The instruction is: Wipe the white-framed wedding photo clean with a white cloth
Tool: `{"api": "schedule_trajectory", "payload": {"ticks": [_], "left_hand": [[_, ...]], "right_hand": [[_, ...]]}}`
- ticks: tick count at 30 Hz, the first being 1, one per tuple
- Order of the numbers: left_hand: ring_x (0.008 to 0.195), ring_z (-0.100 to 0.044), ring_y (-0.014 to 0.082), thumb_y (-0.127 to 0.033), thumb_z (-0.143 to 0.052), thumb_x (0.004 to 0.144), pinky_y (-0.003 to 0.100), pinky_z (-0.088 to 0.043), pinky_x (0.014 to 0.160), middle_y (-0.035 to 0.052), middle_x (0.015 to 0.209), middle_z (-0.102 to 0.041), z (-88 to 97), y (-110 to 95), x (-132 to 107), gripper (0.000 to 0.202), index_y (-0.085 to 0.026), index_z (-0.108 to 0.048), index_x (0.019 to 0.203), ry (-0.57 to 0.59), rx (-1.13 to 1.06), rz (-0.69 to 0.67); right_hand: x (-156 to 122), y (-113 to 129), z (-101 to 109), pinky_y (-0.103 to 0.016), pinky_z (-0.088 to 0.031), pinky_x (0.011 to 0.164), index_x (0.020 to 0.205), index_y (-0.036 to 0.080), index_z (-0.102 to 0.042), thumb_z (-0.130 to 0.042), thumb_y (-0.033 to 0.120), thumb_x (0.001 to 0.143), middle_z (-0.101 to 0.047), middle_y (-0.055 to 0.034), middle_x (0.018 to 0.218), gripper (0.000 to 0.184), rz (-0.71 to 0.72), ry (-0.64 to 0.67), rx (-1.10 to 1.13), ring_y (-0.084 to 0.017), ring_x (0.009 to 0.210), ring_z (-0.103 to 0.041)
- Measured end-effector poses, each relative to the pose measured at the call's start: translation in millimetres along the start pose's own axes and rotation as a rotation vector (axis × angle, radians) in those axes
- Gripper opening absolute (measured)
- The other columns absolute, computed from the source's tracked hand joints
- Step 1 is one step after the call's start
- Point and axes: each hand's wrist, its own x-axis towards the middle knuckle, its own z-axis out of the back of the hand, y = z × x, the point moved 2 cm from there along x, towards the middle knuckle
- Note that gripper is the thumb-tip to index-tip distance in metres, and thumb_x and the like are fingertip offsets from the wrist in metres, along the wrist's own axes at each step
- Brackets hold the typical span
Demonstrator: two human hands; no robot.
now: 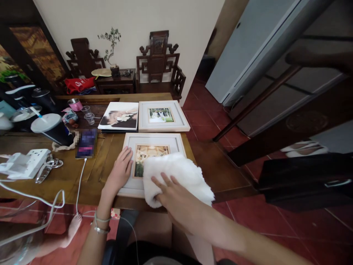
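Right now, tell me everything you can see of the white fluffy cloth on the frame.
The white fluffy cloth looks like thick plush, bunched into a mound. It lies on the right half of the nearest picture frame, hiding part of its photo. The right hand presses on its near edge, fingers spread; the left hand rests on the frame, apart from the cloth.

Wooden table (107,162) w/ 2 pic frames (154,139), photo print (118,117), phone (86,143), power strip (30,162), lidded cup (51,129)
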Motion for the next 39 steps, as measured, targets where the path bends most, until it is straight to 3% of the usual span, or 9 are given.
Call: {"api": "schedule_trajectory", "payload": {"ticks": [7, 11, 14, 21, 25, 28, 33, 36, 39], "left_hand": [[0.141, -0.032, 0.0259, -0.025, -0.036, 0.097, 0.051, -0.032, 0.114, 0.0182, 0.143, -0.047, 0.5, -1.8, -0.1, 0.042, -0.010, -0.049, 0.135, 0.013, 0.023, 0.007], [0.141, -0.033, 0.0257, -0.026, -0.037, 0.097, 0.052, -0.032, 0.113, 0.0165, 0.144, -0.047, 1.0, -2.3, -0.6, 0.042, -0.013, -0.049, 0.135, 0.013, 0.006, 0.010], [0.140, -0.033, 0.0260, -0.026, -0.037, 0.097, 0.051, -0.032, 0.114, 0.0177, 0.142, -0.048, 1.1, -1.9, -0.3, 0.042, -0.012, -0.050, 0.134, 0.004, 0.004, 0.008], [0.141, -0.033, 0.0260, -0.026, -0.037, 0.097, 0.050, -0.031, 0.114, 0.0168, 0.143, -0.048, 0.4, -1.7, 0.9, 0.042, -0.013, -0.050, 0.134, 0.000, 0.000, 0.019], [0.141, -0.032, 0.0253, -0.025, -0.036, 0.097, 0.049, -0.032, 0.114, 0.0161, 0.143, -0.048, 0.5, -1.6, 0.8, 0.041, -0.013, -0.050, 0.134, 0.011, 0.002, 0.024], [0.141, -0.032, 0.0257, -0.026, -0.036, 0.097, 0.051, -0.032, 0.113, 0.0166, 0.144, -0.047, 0.0, -0.9, 0.5, 0.042, -0.013, -0.050, 0.134, 0.018, 0.004, 0.020], [0.141, -0.033, 0.0253, -0.026, -0.036, 0.097, 0.051, -0.032, 0.113, 0.0154, 0.143, -0.047, -0.3, -1.3, -0.1, 0.041, -0.015, -0.049, 0.135, -0.008, -0.012, 0.006], [0.140, -0.034, 0.0254, -0.026, -0.036, 0.097, 0.052, -0.032, 0.113, 0.0156, 0.143, -0.048, 0.1, -2.0, -0.2, 0.042, -0.015, -0.050, 0.135, -0.013, -0.024, 0.009], [0.139, -0.036, 0.0247, -0.026, -0.034, 0.098, 0.051, -0.033, 0.113, 0.0161, 0.141, -0.050, 1.1, -1.7, 0.1, 0.042, -0.014, -0.051, 0.134, -0.038, -0.045, 0.021]], "right_hand": [[58.4, -51.9, -10.6, -0.058, -0.022, 0.112, 0.108, 0.015, -0.071, -0.051, 0.003, 0.078, -0.035, -0.0137, 0.152, 0.038, -0.177, -0.347, -0.143, -0.039, 0.140, -0.026], [91.1, -80.1, -0.7, -0.061, -0.023, 0.110, 0.106, 0.013, -0.072, -0.051, 0.004, 0.081, -0.032, -0.0155, 0.153, 0.034, -0.271, -0.383, -0.221, -0.042, 0.139, -0.025], [91.8, -73.5, 2.3, -0.063, -0.025, 0.108, 0.103, 0.013, -0.073, -0.052, 0.008, 0.082, -0.036, -0.0159, 0.151, 0.030, -0.247, -0.331, -0.196, -0.044, 0.137, -0.029], [27.8, -11.3, -6.0, -0.061, -0.031, 0.106, 0.108, 0.018, -0.071, -0.057, 0.010, 0.079, -0.040, -0.0149, 0.149, 0.034, 0.013, -0.051, 0.026, -0.042, 0.135, -0.035], [14.8, 6.2, -6.4, -0.060, -0.034, 0.105, 0.107, 0.017, -0.071, -0.057, 0.010, 0.079, -0.040, -0.0145, 0.149, 0.033, 0.051, 0.018, 0.065, -0.042, 0.136, -0.032], [29.0, -2.0, -8.9, -0.058, -0.031, 0.108, 0.107, 0.018, -0.071, -0.059, 0.009, 0.076, -0.038, -0.0129, 0.151, 0.035, 0.009, -0.072, 0.033, -0.041, 0.137, -0.031], [76.5, -43.3, -2.9, -0.059, -0.023, 0.112, 0.107, 0.016, -0.071, -0.054, 0.003, 0.078, -0.030, -0.0123, 0.154, 0.036, -0.140, -0.323, -0.150, -0.038, 0.141, -0.023], [104.0, -61.0, 6.0, -0.062, -0.024, 0.111, 0.108, 0.015, -0.071, -0.060, 0.006, 0.079, -0.027, -0.0138, 0.155, 0.033, -0.211, -0.327, -0.223, -0.042, 0.141, -0.020], [115.5, -58.3, 7.0, -0.064, -0.026, 0.108, 0.105, 0.017, -0.073, -0.057, 0.013, 0.085, -0.030, -0.0127, 0.154, 0.025, -0.219, -0.318, -0.233, -0.043, 0.139, -0.026]]}}
